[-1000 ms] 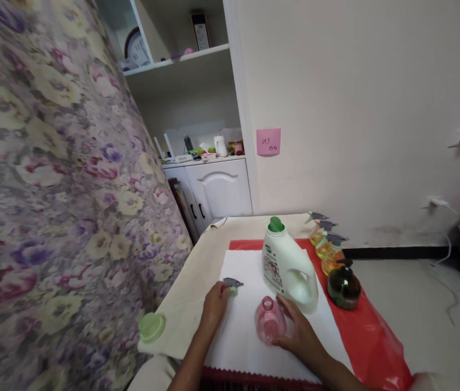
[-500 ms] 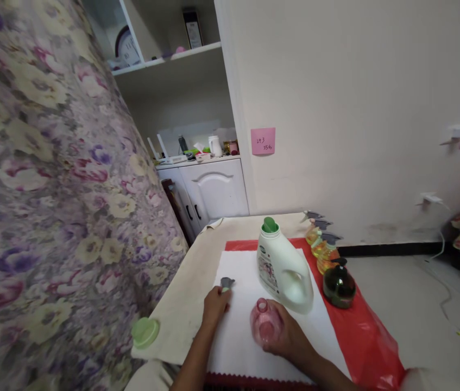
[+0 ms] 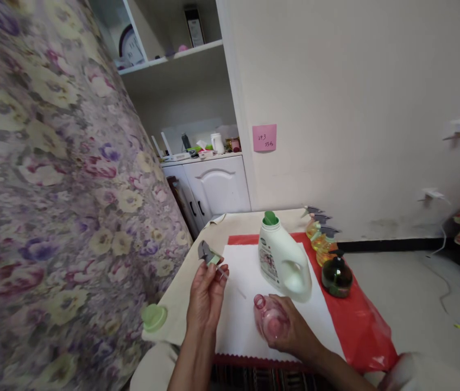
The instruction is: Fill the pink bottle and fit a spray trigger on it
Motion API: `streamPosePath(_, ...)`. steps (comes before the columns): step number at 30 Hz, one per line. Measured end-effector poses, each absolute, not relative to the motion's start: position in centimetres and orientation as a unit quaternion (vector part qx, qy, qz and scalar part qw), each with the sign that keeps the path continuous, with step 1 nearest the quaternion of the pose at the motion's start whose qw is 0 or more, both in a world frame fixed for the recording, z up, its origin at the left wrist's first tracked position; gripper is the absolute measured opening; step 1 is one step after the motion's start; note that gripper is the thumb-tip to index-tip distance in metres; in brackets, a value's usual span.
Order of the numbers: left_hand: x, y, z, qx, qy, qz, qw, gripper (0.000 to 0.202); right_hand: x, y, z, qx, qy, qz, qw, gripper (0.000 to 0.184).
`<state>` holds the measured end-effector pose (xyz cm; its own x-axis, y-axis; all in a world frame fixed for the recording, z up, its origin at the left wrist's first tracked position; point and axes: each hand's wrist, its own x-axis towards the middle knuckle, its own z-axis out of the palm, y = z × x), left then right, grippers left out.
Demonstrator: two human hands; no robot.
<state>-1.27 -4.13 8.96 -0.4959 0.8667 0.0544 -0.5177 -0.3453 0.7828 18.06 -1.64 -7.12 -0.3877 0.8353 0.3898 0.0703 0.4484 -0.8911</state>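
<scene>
Between the fingers of my left hand (image 3: 207, 290) is a grey and pale green spray nozzle (image 3: 208, 253), its thin clear tube slanting down to the right. My right hand (image 3: 295, 328) is wrapped round a pink see-through bottle (image 3: 270, 317) from its right side. The bottle's neck is uncapped and tilts up and to the left. A large pale green jug (image 3: 282, 258) with an open green spout stands upright just beyond the bottle. The left edge of the table has a light green cap (image 3: 153, 316) on it.
Along the table's right side stand several spray bottles with yellow liquid (image 3: 324, 247) and a dark pump bottle (image 3: 336, 276). White paper (image 3: 238, 331) lies over a red plastic sheet (image 3: 360, 326). A floral curtain (image 3: 70, 190) hangs at the left.
My left hand has lifted the spray nozzle off the paper and turned it, so its tube now shows. In my right hand, the pink bottle has tipped a little further to the left.
</scene>
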Motion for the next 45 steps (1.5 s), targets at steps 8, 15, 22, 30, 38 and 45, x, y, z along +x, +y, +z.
streamPosePath(8, 2.5, -5.2, 9.1, 0.274, 0.321, 0.791, 0.443, 0.032, 17.3, -2.1, -7.7, -0.308, -0.719, 0.418, 0.462, 0.084)
streamPosePath(15, 3.3, -5.6, 6.1, 0.286, 0.360, 0.754, 0.469, 0.034, 18.0, -1.5, -7.6, -0.314, -0.725, 0.428, 0.438, 0.090)
streamPosePath(22, 3.9, -6.4, 3.4, 0.349, 0.462, 0.683, 0.445, 0.033, 18.4, -1.5, -7.0, -0.306, -0.724, 0.447, 0.428, 0.093)
streamPosePath(30, 4.2, -6.5, 2.0, 0.342, 0.465, 0.674, 0.461, 0.033, 18.5, -1.7, -6.4, -0.300, -0.719, 0.439, 0.448, 0.090)
streamPosePath(38, 4.0, -6.1, 3.0, 0.389, 0.496, 0.642, 0.436, 0.030, 18.5, -1.4, -7.2, -0.319, -0.724, 0.412, 0.453, 0.093)
streamPosePath(45, 3.3, -5.9, 3.3, 0.399, 0.519, 0.620, 0.432, 0.030, 18.0, -1.3, -8.6, -0.324, -0.736, 0.367, 0.468, 0.098)
